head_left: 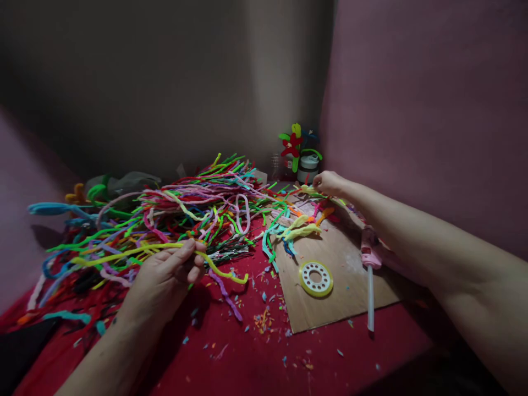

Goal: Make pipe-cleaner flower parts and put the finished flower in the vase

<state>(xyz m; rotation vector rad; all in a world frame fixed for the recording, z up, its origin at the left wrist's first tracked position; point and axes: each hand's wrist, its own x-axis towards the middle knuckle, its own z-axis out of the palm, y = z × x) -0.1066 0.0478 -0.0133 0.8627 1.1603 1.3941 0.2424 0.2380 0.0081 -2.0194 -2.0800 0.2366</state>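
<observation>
My left hand (171, 269) is closed in a pinch on a long yellow pipe cleaner (136, 252) that runs left over the heap and curls down to the right of my fingers. A big tangle of coloured pipe cleaners (173, 214) covers the red cloth behind it. My right hand (328, 183) reaches far forward to the back of the brown board (350, 280), fingers closed on the end of a pale yellow-green pipe cleaner (308, 190). More yellow and teal pieces (297, 226) lie on the board.
A yellow-rimmed tape roll (315, 278) and a pink glue gun (370, 256) with a stick lie on the board. A jar with pipe-cleaner flowers (303, 154) stands in the corner. Small clippings (264, 319) litter the red cloth. Pink walls close in on the right.
</observation>
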